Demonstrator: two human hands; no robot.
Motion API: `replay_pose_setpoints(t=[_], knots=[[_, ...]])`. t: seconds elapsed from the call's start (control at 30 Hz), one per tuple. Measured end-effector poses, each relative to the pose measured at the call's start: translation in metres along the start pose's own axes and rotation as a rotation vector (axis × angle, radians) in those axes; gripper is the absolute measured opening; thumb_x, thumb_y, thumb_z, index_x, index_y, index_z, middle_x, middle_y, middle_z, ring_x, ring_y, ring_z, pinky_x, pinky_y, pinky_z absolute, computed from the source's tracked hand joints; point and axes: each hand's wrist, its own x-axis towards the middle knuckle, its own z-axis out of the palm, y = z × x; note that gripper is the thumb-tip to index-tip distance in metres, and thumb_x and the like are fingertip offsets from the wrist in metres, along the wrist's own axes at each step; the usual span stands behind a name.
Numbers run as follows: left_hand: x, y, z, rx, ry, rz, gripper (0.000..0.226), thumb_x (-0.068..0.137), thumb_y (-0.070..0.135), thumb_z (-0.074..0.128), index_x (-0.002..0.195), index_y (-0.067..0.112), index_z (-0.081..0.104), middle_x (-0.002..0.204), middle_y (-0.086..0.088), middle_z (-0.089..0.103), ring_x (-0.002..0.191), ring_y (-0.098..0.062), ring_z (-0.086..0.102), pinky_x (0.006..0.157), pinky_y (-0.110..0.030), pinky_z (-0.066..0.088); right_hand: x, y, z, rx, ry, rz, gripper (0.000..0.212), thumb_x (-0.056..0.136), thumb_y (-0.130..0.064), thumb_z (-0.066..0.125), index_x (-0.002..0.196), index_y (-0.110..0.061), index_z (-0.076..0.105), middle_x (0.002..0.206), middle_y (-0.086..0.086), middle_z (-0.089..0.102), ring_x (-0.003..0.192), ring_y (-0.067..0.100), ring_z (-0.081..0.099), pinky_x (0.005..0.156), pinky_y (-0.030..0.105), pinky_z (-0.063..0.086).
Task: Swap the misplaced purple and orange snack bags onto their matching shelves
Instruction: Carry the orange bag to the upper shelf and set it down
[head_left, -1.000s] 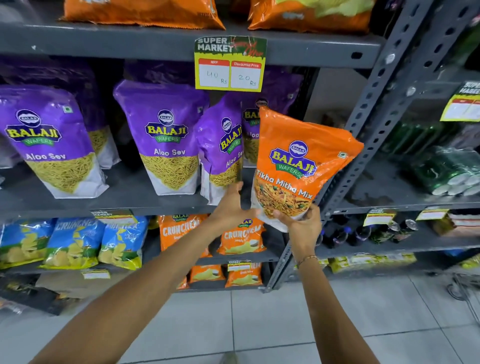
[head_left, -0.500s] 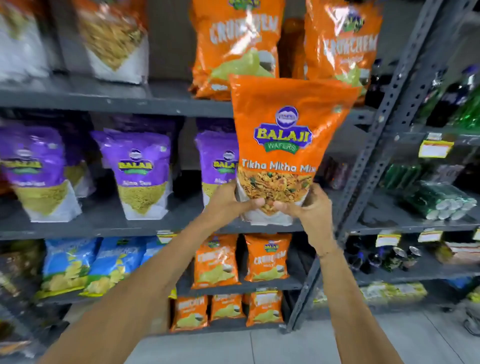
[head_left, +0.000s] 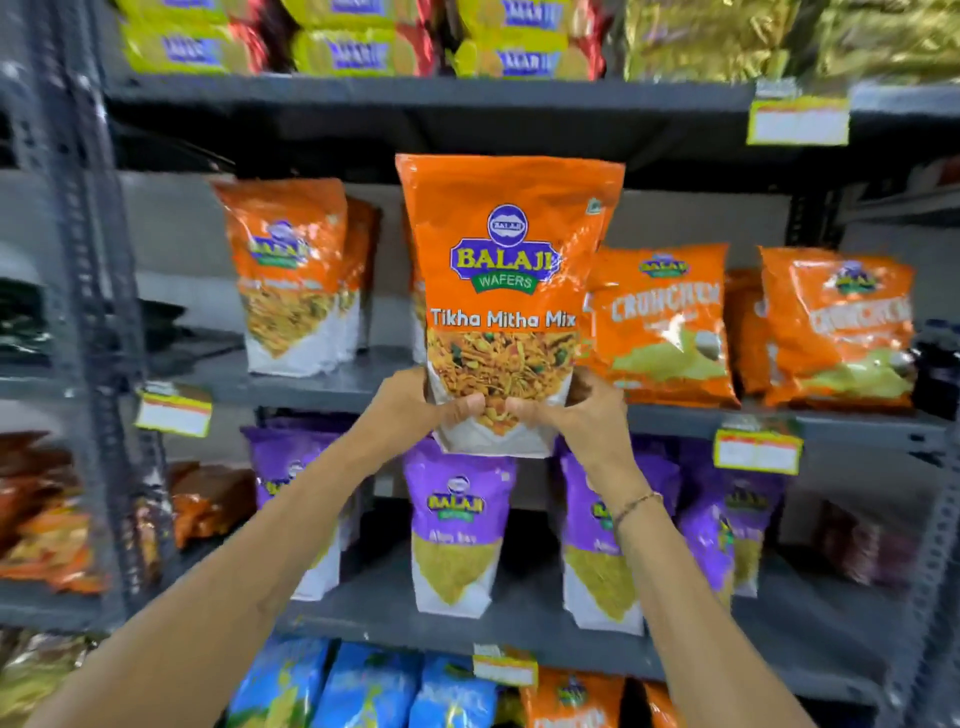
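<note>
orange tikha mitha mix bag (head_left: 506, 270) is held upright, left hand (head_left: 415, 408) and right hand (head_left: 582, 410) both gripping its bottom before the orange-bag shelf (head_left: 322, 387).

We've got both arms stretched up and forward, left hand (head_left: 415, 410) and right hand (head_left: 576, 415) side by side, fingers (head_left: 462, 408) curled in tight, thumbs nearly touching; thin bracelet (head_left: 636, 505) sits on our right wrist.
</note>
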Motion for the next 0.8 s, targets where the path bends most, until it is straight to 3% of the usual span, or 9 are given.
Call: replay_pose_setpoints(t=[0.07, 0.17, 0.27, 0.43, 0.6, 0.73, 0.8], knots=[[0.015, -0.005, -0.021, 0.011, 0.028, 0.014, 0.030, 0.057, 0.059, 0.072, 0.083, 0.048, 0.066, 0.083, 0.027, 0.071, 0.085, 0.010, 0.065, 0.067, -0.006, 0.048, 0.021, 0.001, 0.021, 0.017, -0.006, -0.011, 0.042, 0.047, -0.029, 0.091, 0.085, -0.027, 0.072, 0.082, -0.015, 0.076, 0.080, 0.005, 0.072, 0.064, 0.020, 0.055], [0.044, -0.018, -0.045, 0.042, 0.053, 0.011, 0.026, 0.066, 0.050, 0.074, 0.087, 0.038, 0.065, 0.083, 0.021, 0.070, 0.077, 0.010, 0.064, 0.063, -0.006, 0.048, 0.052, 0.010, 0.048, 0.036, -0.006, 0.016, 0.047, 0.043, -0.037, 0.091, 0.084, -0.023, 0.072, 0.082, -0.009, 0.077, 0.078, 0.008, 0.072, 0.067, 0.031, 0.059], [0.073, -0.036, -0.060, 0.038, 0.035, -0.025, 0.046, 0.066, 0.049, 0.073, 0.105, 0.026, 0.066, 0.104, 0.006, 0.072, 0.096, -0.007, 0.065, 0.083, -0.023, 0.051, 0.082, 0.024, 0.069, 0.032, -0.021, 0.047, 0.048, 0.041, -0.042, 0.091, 0.082, -0.024, 0.072, 0.080, -0.009, 0.077, 0.078, 0.007, 0.072, 0.067, 0.030, 0.059], [0.108, -0.063, -0.072, -0.035, -0.032, -0.059, 0.033, 0.068, 0.043, 0.075, 0.098, 0.042, 0.060, 0.107, 0.018, 0.068, 0.098, 0.006, 0.062, 0.075, -0.011, 0.048, 0.114, 0.049, 0.092, 0.034, -0.047, 0.077, 0.043, 0.042, -0.038, 0.091, 0.079, -0.029, 0.070, 0.074, -0.022, 0.074, 0.073, -0.001, 0.070, 0.057, 0.014, 0.053], [0.136, -0.094, -0.076, -0.055, -0.025, -0.078, 0.040, 0.058, 0.050, 0.077, 0.094, 0.041, 0.063, 0.102, 0.022, 0.069, 0.102, -0.001, 0.063, 0.086, -0.022, 0.049, 0.137, 0.069, 0.104, -0.006, -0.053, 0.168, 0.050, 0.038, -0.037, 0.091, 0.081, -0.027, 0.067, 0.085, -0.007, 0.075, 0.081, 0.011, 0.071, 0.069, 0.031, 0.059], [0.148, -0.109, -0.071, -0.063, -0.059, -0.078, 0.028, 0.067, 0.042, 0.077, 0.092, 0.041, 0.064, 0.087, 0.031, 0.072, 0.086, 0.011, 0.065, 0.063, -0.004, 0.048, 0.148, 0.083, 0.108, -0.048, -0.040, 0.236, 0.042, 0.048, -0.025, 0.093, 0.077, -0.025, 0.062, 0.082, -0.006, 0.071, 0.079, 0.011, 0.069, 0.060, 0.023, 0.055], [0.152, -0.114, -0.069, -0.072, -0.070, -0.083, 0.022, 0.073, 0.035, 0.077, 0.091, 0.040, 0.064, 0.083, 0.034, 0.071, 0.083, 0.013, 0.065, 0.060, -0.001, 0.046, 0.150, 0.088, 0.110, -0.073, -0.028, 0.238, 0.042, 0.050, -0.023, 0.092, 0.078, -0.026, 0.060, 0.083, -0.006, 0.070, 0.078, 0.007, 0.067, 0.057, 0.019, 0.051]])
